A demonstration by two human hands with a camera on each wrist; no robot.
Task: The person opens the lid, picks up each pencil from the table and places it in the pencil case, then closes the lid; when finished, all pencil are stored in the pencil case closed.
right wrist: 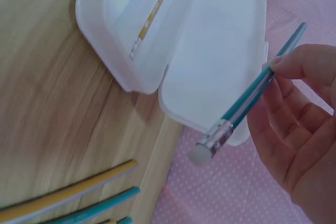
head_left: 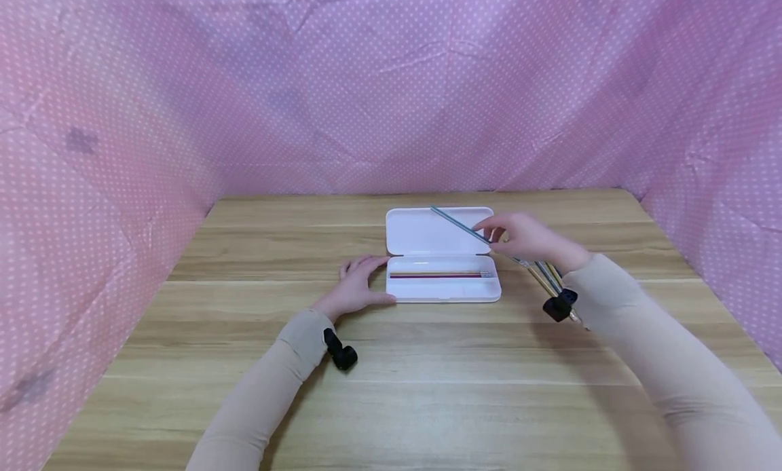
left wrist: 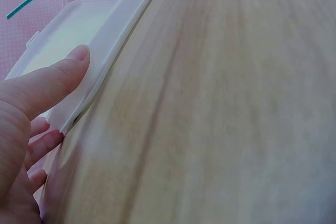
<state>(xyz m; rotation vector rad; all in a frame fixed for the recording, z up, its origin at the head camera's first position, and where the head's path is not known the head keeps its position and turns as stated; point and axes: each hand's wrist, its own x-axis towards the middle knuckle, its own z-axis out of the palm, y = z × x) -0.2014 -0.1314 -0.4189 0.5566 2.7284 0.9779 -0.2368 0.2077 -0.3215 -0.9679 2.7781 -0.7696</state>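
An open white pencil case point(head_left: 400, 291) lies on the table, its lid point(head_left: 409, 230) folded back behind it. Inside lie a dark red pencil point(head_left: 434, 276) and a yellow pencil point(right wrist: 152, 17) side by side. My left hand point(head_left: 357, 288) holds the case's left end, thumb at the front corner and fingers toward the back. Above the lid's right side, my right hand point(head_left: 519, 237) pinches a teal pencil point(right wrist: 244, 100) between thumb and fingers. The pencil slants, with its white eraser point(right wrist: 199, 155) toward the lower left in the right wrist view.
Several loose pencils, among them a yellow one point(right wrist: 100, 177) and a teal one point(right wrist: 105, 203), lie on the wooden table point(head_left: 415, 383) right of the case, partly hidden under my right wrist. A pink dotted cloth point(head_left: 391, 118) hangs behind the table and along both sides.
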